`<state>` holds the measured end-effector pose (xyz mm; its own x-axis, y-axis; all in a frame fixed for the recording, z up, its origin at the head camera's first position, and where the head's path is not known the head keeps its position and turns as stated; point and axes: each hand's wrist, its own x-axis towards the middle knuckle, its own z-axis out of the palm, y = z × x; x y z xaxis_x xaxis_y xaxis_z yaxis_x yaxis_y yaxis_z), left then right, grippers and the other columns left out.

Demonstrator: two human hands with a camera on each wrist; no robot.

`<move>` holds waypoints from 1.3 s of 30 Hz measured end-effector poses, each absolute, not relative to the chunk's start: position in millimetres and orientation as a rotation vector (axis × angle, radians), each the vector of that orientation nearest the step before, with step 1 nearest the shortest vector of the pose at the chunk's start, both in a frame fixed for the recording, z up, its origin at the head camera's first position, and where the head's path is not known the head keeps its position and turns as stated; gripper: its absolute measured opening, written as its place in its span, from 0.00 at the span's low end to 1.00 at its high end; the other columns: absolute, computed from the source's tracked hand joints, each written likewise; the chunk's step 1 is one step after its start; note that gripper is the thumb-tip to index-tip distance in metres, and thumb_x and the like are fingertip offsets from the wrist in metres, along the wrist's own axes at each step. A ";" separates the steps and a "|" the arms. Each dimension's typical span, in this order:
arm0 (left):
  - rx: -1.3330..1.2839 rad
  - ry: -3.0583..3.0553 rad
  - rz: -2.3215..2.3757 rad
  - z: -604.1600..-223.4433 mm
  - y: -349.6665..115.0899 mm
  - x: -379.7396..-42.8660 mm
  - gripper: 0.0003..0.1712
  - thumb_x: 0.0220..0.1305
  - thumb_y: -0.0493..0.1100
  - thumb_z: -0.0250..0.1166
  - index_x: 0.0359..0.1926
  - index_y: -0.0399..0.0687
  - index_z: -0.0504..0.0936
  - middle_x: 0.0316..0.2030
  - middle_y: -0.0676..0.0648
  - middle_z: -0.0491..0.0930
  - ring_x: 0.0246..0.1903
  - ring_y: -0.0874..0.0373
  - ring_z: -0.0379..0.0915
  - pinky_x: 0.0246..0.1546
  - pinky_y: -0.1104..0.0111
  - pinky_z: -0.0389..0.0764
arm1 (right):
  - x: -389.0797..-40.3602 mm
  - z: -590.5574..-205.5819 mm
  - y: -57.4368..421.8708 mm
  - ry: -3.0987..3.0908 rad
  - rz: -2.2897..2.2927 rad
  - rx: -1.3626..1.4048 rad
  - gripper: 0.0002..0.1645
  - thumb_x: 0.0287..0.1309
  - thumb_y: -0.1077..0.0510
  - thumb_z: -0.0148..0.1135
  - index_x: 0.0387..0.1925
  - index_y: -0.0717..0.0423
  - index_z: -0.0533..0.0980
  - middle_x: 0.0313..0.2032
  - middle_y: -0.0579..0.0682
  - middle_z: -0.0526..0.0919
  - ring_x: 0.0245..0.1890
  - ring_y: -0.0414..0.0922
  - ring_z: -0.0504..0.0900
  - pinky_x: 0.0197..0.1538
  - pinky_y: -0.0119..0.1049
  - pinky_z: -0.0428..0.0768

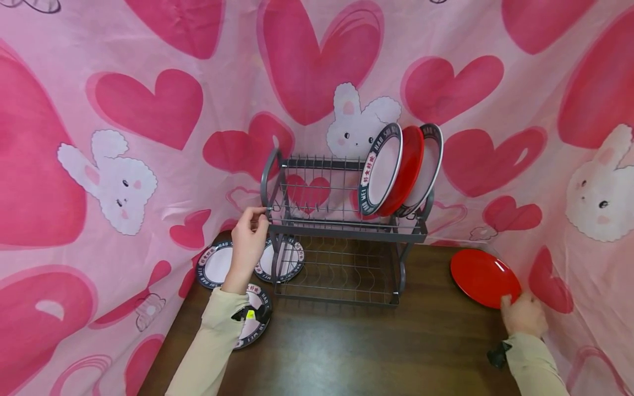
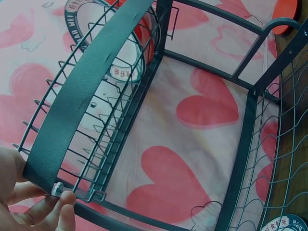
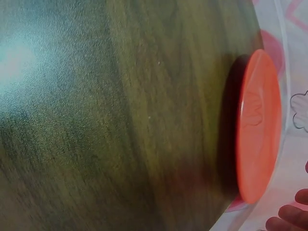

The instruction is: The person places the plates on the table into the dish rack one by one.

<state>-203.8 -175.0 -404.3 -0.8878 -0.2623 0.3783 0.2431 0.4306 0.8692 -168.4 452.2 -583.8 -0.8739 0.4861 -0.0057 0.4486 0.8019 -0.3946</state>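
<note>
A grey two-tier dish rack (image 1: 346, 231) stands on the table. My left hand (image 1: 249, 236) grips the front left corner of its upper tier; in the left wrist view the fingers (image 2: 29, 202) curl around that corner. On the right, a red plate (image 1: 482, 278) lies on the table near the cloth. My right hand (image 1: 525, 314) is at the plate's near right edge, thumb by the rim. In the right wrist view, loosely bent fingers (image 3: 291, 216) appear slightly apart from the red plate (image 3: 260, 130). Whether the thumb touches it is unclear.
At the right end of the upper tier stand a dark-rimmed white plate (image 1: 381, 168), a red plate (image 1: 410, 170) and another dark-rimmed plate (image 1: 432, 165). Three similar plates (image 1: 216, 265) lie on the table at left, partly hidden by my arm. Pink heart-patterned cloth (image 1: 238, 82) surrounds the table.
</note>
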 end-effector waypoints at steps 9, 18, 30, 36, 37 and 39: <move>0.022 -2.228 -1.468 -405.7 -175.1 -205.1 0.16 0.77 0.38 0.56 0.58 0.40 0.82 0.47 0.38 0.84 0.43 0.46 0.81 0.44 0.58 0.80 | -169.6 -591.1 459.0 -2.923 0.599 -0.787 0.28 0.70 0.52 0.47 0.47 0.79 0.62 0.46 0.84 0.68 0.41 0.81 0.74 0.40 0.72 0.77; 0.036 -2.231 -1.466 -407.7 -175.6 -206.4 0.16 0.76 0.39 0.56 0.58 0.40 0.82 0.47 0.39 0.84 0.43 0.48 0.79 0.41 0.60 0.79 | -176.0 -600.2 466.9 -3.026 0.594 -0.878 0.44 0.70 0.40 0.50 0.55 0.84 0.57 0.48 0.87 0.67 0.45 0.81 0.75 0.46 0.71 0.78; 0.045 -2.222 -1.463 -409.1 -175.5 -206.8 0.15 0.76 0.39 0.56 0.57 0.41 0.82 0.45 0.40 0.84 0.41 0.49 0.79 0.37 0.65 0.78 | -181.4 -612.8 468.3 -3.111 0.568 -0.863 0.45 0.68 0.43 0.53 0.54 0.87 0.57 0.47 0.86 0.69 0.44 0.77 0.75 0.51 0.70 0.79; 0.049 -2.224 -1.457 -408.9 -174.7 -206.6 0.16 0.76 0.39 0.56 0.58 0.41 0.82 0.45 0.40 0.84 0.41 0.49 0.79 0.37 0.64 0.78 | -180.6 -616.7 465.6 -3.123 0.644 -0.910 0.46 0.70 0.42 0.49 0.58 0.85 0.54 0.50 0.87 0.64 0.49 0.80 0.72 0.53 0.72 0.76; 0.048 -2.224 -1.456 -408.7 -174.4 -206.6 0.16 0.76 0.39 0.56 0.58 0.41 0.82 0.45 0.40 0.84 0.41 0.49 0.78 0.37 0.64 0.78 | -180.9 -617.8 465.6 -3.121 0.658 -0.914 0.45 0.70 0.42 0.49 0.58 0.85 0.53 0.50 0.87 0.64 0.49 0.81 0.71 0.53 0.72 0.76; 0.045 -2.223 -1.457 -408.9 -174.5 -206.5 0.16 0.76 0.39 0.56 0.57 0.41 0.82 0.45 0.40 0.84 0.41 0.49 0.79 0.37 0.64 0.78 | -181.8 -619.8 465.8 -3.117 0.656 -0.898 0.44 0.70 0.42 0.48 0.57 0.85 0.54 0.50 0.88 0.64 0.49 0.81 0.72 0.54 0.73 0.76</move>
